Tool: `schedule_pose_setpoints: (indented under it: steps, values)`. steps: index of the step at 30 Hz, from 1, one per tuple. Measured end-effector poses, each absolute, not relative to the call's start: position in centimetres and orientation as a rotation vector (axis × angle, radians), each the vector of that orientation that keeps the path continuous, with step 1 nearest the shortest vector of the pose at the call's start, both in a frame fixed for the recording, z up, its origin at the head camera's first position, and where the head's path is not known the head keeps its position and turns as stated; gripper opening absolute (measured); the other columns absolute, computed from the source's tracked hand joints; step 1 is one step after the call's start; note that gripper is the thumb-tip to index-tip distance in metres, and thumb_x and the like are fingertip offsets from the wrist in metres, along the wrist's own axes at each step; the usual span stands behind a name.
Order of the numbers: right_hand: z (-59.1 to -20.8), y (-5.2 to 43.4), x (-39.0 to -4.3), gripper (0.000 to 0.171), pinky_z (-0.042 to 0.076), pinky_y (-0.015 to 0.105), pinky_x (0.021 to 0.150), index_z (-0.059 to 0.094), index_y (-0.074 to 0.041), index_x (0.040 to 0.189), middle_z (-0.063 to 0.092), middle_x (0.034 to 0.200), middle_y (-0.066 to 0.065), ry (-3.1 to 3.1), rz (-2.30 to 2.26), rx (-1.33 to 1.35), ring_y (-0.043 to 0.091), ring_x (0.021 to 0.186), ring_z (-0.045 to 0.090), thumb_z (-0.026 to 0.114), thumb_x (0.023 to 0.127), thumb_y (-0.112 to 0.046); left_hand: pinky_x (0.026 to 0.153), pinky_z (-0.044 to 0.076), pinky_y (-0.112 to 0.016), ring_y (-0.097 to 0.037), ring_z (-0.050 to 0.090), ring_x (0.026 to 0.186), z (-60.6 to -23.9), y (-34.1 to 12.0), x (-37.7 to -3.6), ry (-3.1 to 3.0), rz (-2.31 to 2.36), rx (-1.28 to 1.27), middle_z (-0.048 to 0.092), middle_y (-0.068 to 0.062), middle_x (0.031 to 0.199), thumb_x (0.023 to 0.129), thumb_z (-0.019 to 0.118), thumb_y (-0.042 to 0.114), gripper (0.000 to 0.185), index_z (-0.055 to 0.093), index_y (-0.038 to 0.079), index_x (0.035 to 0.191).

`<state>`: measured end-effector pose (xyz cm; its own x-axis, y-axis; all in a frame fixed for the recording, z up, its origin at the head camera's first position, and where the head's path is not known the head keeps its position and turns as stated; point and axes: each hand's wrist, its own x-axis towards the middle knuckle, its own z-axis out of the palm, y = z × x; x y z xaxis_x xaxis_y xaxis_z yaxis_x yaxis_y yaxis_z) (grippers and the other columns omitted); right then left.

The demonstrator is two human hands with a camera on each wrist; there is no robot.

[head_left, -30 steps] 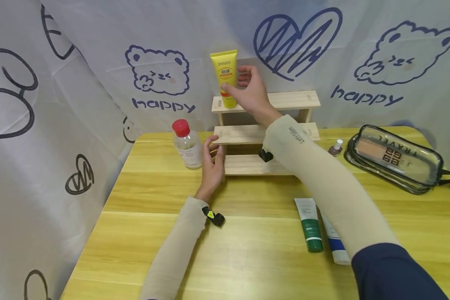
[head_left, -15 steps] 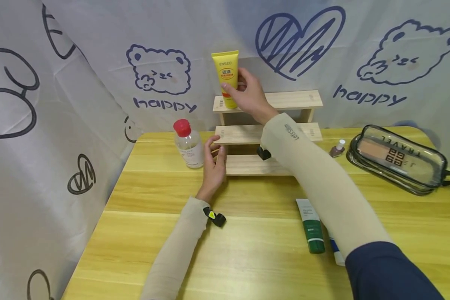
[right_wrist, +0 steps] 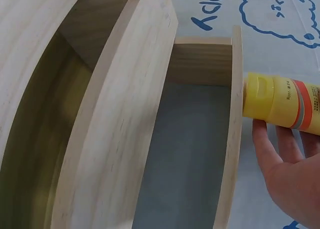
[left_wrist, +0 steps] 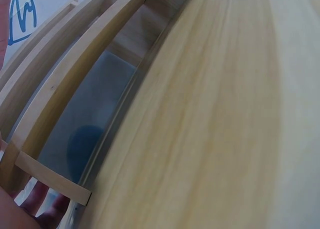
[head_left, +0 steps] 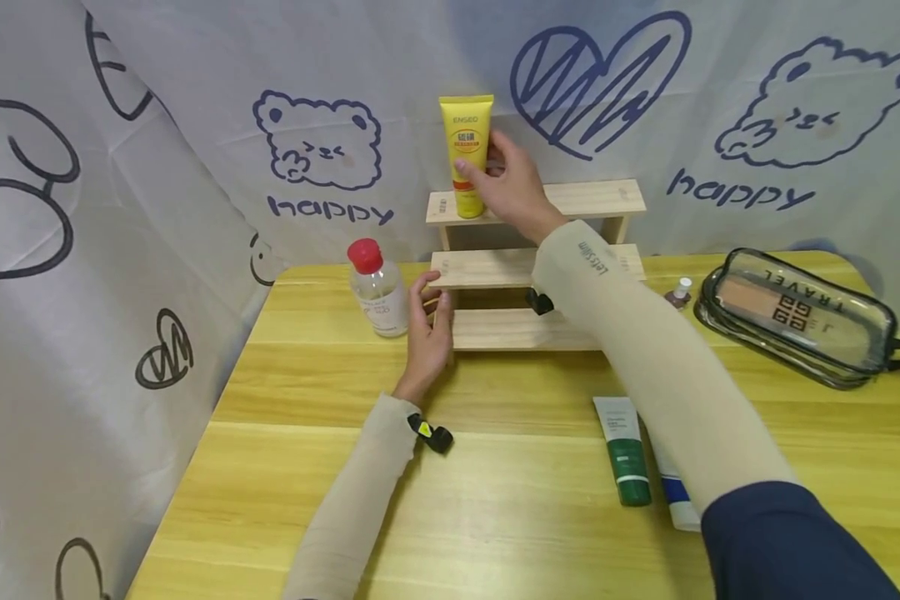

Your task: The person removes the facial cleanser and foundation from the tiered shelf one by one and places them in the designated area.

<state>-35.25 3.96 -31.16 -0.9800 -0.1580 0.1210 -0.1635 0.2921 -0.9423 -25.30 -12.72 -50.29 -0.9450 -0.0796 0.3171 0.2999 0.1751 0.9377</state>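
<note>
Looking down, we see a yellow wooden table (head_left: 495, 500) backed by a white curtain (head_left: 195, 125) printed with bears, hearts and "happy". A three-step wooden rack (head_left: 592, 198) stands at the table's far edge. Our right hand (head_left: 512, 187) grips the yellow tube (head_left: 467, 154), which stands cap-down on the rack's top step; the right wrist view shows its cap (right_wrist: 260, 95) against the step, fingers (right_wrist: 267, 149) curled beneath. Our left hand (head_left: 427, 333) rests with relaxed fingers against the rack's left end, holding nothing. Just left of the rack stands a red-capped clear bottle (head_left: 377, 287). Right of it lies a clear travel pouch (head_left: 791, 315); what is inside, we cannot tell. Before the rack lie a green tube (head_left: 621, 450) and a blue-and-white one (head_left: 671, 492).
</note>
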Motion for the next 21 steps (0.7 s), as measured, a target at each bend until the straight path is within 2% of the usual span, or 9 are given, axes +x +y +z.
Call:
schedule_pose_setpoints:
  steps: [8, 14, 21]
  values:
    - [-30.4, 4.5, -35.0, 0.056, 0.048, 0.030, 0.122, 0.049, -0.019, 0.159, 0.060, 0.160, 0.004, -2.460, 1.865, 0.294, 0.017, 0.145, 0.059, 0.069, 0.109, -0.032, 0.104, 0.047, -0.042, -0.034, 0.056, 0.127, -50.2, -12.6, -25.2, -2.195, -1.836, -0.186, 0.053, -0.020, 0.139, 0.118, 0.045, 0.022, 0.041, 0.042, 0.021, 0.159]
    - [-29.6, 4.9, -34.0, 0.051, 0.051, 0.030, 0.118, 0.054, -0.012, 0.154, 0.064, 0.152, 0.008, -2.385, 1.859, 0.386, 0.019, 0.140, 0.063, 0.072, 0.107, -0.026, 0.103, 0.049, -0.041, -0.029, 0.057, 0.125, -50.3, -12.7, -25.2, -2.195, -1.815, -0.205, 0.054, -0.018, 0.138, 0.118, 0.045, 0.020, 0.041, 0.041, 0.021, 0.158]
    - [-28.6, 5.2, -32.8, 0.052, 0.053, 0.030, 0.116, 0.055, -0.012, 0.154, 0.065, 0.149, 0.008, -2.360, 1.831, 0.453, 0.019, 0.136, 0.065, 0.073, 0.107, -0.025, 0.100, 0.048, -0.040, -0.034, 0.057, 0.122, -50.4, -12.7, -25.3, -2.190, -1.821, -0.213, 0.053, -0.019, 0.136, 0.118, 0.044, 0.019, 0.041, 0.041, 0.021, 0.158]
